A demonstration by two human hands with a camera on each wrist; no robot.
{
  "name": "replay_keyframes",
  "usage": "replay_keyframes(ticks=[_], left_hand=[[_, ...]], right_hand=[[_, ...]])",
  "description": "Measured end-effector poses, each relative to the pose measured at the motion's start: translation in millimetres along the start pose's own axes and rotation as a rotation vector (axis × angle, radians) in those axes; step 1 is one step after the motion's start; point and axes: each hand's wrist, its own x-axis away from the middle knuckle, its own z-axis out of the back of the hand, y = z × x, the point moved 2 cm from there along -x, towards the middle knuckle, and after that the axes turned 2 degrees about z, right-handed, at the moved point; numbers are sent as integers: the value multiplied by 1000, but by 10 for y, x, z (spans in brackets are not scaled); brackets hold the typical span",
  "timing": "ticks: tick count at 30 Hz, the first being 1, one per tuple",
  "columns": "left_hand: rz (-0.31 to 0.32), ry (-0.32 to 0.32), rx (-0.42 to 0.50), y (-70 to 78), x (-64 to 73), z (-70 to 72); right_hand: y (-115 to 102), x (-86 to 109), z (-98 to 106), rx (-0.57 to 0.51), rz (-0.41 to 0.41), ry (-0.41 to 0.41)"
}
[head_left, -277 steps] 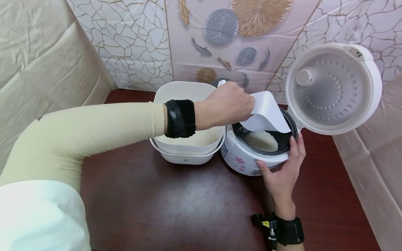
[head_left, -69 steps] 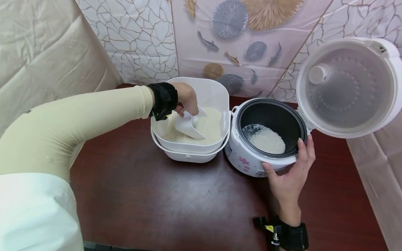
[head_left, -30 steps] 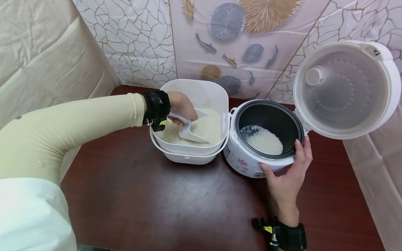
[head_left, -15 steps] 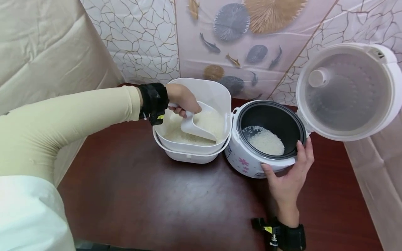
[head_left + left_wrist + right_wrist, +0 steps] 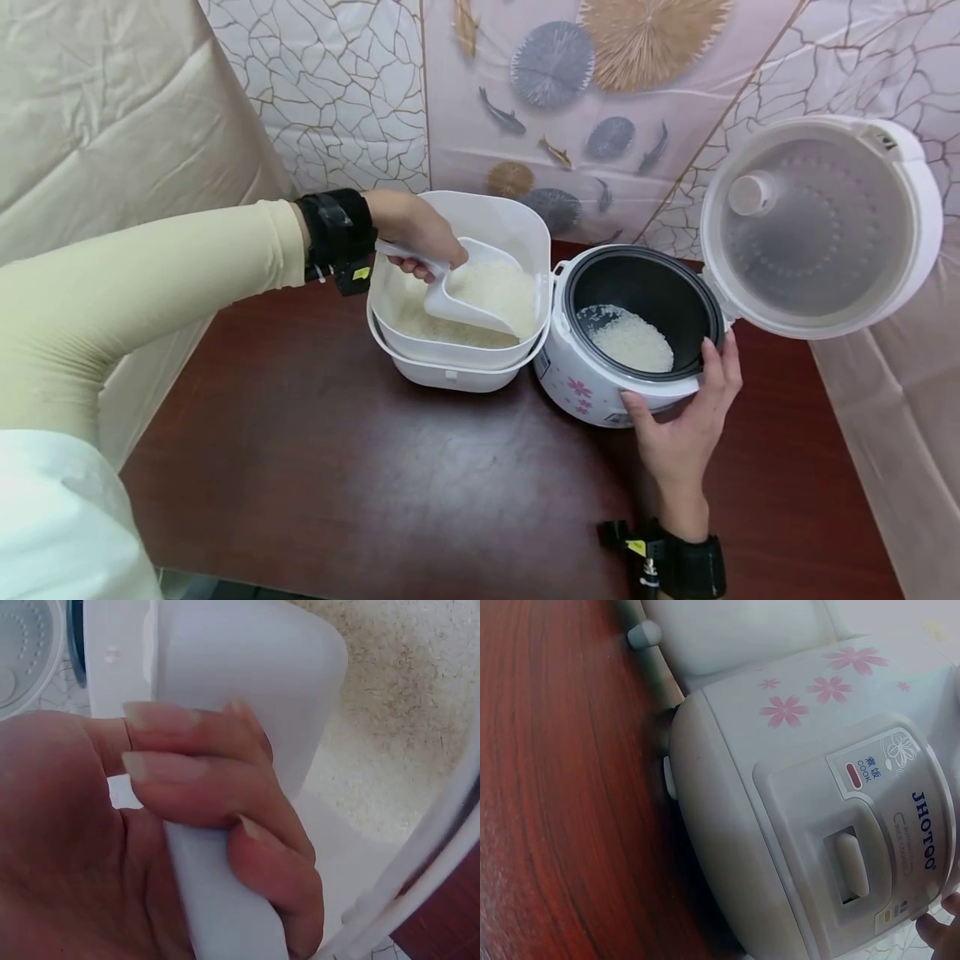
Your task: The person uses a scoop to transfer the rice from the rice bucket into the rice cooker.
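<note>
Patterned cloth hangs behind a dark red-brown table; on it we see a white container with an open rice cooker just beside it at three o'clock. Our left hand has its fingers curled round the handle of a white scoop; the scoop sits inside the container, rice in its bowl, its long axis running from handle at ten o'clock to lip at four. Our right hand, well apart, rests at the cooker's five o'clock, fingers at the rim, thumb on the wall; it is nearer the dark inner pot, which lies at three o'clock from the scoop, beyond the container's side; the raised lid stands at two.
</note>
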Motion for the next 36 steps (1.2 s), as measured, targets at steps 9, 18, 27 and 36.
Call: replay_keyframes(ticks=[9, 18, 27, 36], left_hand=[[-63, 53, 83, -143, 146, 16], [-128, 137, 88, -301, 295, 31], [-146, 145, 75, -337, 356, 37], [-130, 119, 97, -318, 324, 18]], right_hand=[[191, 2, -18, 20, 12, -2], [138, -11, -34, 8, 18, 14], [85, -16, -16, 7, 10, 16], [136, 36, -9, 10, 6, 10]])
